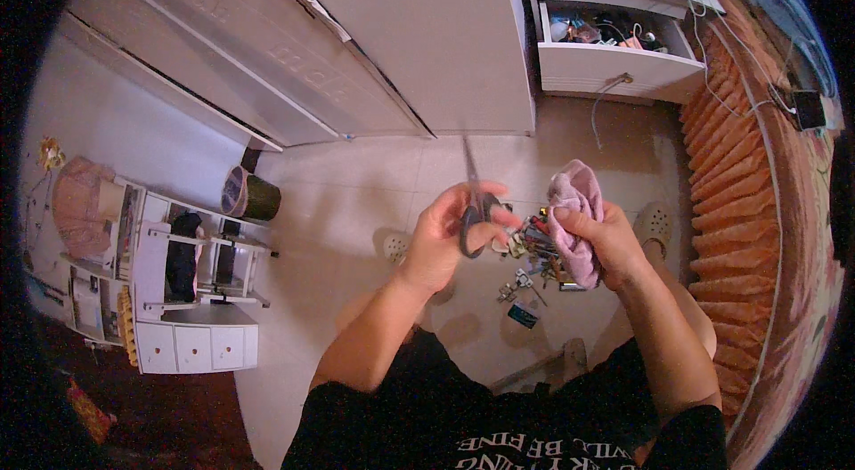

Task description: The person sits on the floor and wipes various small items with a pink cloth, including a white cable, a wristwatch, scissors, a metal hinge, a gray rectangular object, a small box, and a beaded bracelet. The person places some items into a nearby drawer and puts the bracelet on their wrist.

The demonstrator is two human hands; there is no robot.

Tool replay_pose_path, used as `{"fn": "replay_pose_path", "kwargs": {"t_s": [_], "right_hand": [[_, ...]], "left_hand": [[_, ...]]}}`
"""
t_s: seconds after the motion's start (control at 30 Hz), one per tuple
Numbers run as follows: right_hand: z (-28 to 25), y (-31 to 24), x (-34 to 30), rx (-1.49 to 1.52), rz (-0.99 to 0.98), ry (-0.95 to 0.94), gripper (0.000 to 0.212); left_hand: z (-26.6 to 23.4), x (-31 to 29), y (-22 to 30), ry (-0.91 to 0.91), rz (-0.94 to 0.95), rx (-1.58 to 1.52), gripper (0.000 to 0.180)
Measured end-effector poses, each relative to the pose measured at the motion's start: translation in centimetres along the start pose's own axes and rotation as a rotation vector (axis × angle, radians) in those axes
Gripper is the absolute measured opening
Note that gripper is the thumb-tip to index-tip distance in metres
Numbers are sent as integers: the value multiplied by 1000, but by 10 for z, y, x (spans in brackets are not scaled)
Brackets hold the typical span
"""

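Gripping a pair of dark-handled scissors (473, 174) in the left hand (448, 234) and a bunched pink cloth (581, 190) in the right hand (614, 243), a person in a black T-shirt (383, 417) works above a tiled floor (356, 194). The left grip is curled around the scissors' handles, the blades pointing away from the body and too blurred to show whether they are parted. The right grip is closed on the cloth's right side, thumb laid across its face, the folds rising above the fingers; cloth and scissors are held apart. Below them, a jumble of small items (541, 243) lies on the floor between a pair of pale clogs (655, 222), with silvery pieces (515, 286) and a dark flat packet (523, 316) nearer the body. An orange ruffled bed skirt (726, 176) hangs at right. Farther off, a dark green bin (262, 199) stands at left near white shelving (160, 265), large pale wardrobe doors (427, 25) stand ahead, and a white drawer unit (614, 69) at upper right has its drawer pulled out, filled with assorted small objects (606, 32).
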State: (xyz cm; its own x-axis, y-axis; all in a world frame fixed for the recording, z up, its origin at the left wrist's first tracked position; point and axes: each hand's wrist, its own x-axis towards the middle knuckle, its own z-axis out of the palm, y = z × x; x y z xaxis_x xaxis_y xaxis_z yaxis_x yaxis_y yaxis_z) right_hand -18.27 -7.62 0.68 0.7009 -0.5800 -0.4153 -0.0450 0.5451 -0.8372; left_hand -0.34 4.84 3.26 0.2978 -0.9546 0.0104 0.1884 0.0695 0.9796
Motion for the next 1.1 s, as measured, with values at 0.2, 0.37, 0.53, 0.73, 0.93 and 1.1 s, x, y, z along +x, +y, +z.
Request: {"fn": "replay_pose_path", "kwargs": {"t_s": [0.2, 0.37, 0.53, 0.73, 0.93, 1.1], "right_hand": [[1, -1, -1, -12, 12, -28, 23], [-5, 6, 4, -40, 29, -12, 25], [13, 11, 7, 67, -2, -21, 25], [37, 31, 16, 214, -66, 7, 22], [32, 23, 20, 321, -57, 101, 17], [2, 9, 33, 457, -124, 251, 22]], "left_hand": [[-19, -1, -20, 141, 310, 1133, 49], [-13, 7, -6, 163, 451, 1454, 49], [-5, 5, -7, 140, 440, 1442, 48], [10, 8, -23, 26, 567, 1480, 39], [16, 7, -23, -22, 520, 1513, 49], [18, 0, -17, -75, 442, 1516, 51]]}}
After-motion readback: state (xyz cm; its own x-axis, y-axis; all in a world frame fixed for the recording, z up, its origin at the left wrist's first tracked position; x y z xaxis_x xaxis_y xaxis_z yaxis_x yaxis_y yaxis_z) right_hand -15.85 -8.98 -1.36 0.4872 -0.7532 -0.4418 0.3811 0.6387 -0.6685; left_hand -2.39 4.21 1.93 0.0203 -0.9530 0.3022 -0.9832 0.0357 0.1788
